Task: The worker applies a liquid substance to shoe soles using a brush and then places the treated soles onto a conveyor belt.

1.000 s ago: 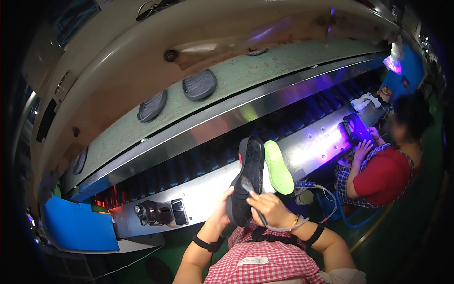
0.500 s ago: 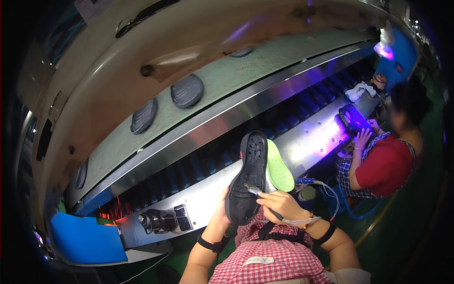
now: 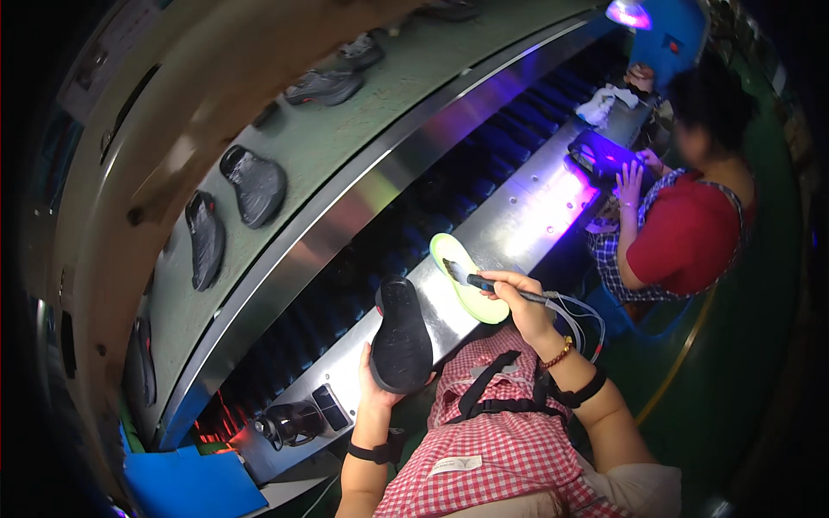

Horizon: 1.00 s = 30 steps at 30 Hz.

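My left hand [image 3: 376,388] grips a black shoe sole [image 3: 402,341] by its wide lower end, tilted up above the metal bench. On the bench, just right of it, lies a lime-green insole [image 3: 484,306]. In my right hand [image 3: 525,308] is a glue brush [image 3: 485,283] with a dark handle, from whose back end thin tubing runs. Its bristles touch the narrow upper end of the green insole, where a dark wet-looking patch shows. The fingers of my right hand are pinched round the handle.
A dark bottle [image 3: 289,425] and a phone [image 3: 331,407] stand on the left of the metal bench [image 3: 501,229]. Beyond is a green conveyor belt [image 3: 302,147] with several black shoe parts. A co-worker [image 3: 686,224] sits at right under a violet lamp [image 3: 629,14].
The brush has left the black sole and now touches the green insole. The black sole has moved left and down, apart from the insole. Different shoe parts show on the belt.
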Each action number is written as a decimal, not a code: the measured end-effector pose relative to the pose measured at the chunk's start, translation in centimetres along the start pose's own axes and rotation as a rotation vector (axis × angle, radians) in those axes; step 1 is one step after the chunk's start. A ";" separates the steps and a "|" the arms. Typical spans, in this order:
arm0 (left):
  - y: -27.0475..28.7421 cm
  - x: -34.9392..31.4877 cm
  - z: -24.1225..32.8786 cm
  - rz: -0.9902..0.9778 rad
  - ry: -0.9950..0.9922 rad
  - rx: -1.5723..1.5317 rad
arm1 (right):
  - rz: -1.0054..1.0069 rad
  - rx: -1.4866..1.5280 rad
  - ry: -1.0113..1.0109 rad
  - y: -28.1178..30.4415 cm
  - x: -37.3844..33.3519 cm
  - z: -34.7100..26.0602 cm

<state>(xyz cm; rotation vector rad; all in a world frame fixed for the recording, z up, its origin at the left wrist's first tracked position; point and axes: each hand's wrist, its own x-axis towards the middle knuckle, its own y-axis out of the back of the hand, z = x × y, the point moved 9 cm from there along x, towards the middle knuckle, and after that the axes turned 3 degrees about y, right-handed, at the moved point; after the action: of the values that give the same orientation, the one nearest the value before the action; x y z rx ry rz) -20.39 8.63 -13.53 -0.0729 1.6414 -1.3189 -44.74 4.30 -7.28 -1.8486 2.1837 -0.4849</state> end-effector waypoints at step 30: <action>-40.4 18.0 12.3 -0.344 -0.438 0.223 | 0.161 -0.044 -0.096 6.8 -0.9 2.3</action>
<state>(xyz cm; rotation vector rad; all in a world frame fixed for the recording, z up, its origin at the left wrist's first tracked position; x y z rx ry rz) -41.00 -26.95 7.00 -0.4934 1.1348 -1.6025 -49.86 5.92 -12.17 -1.6632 2.2710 -0.3115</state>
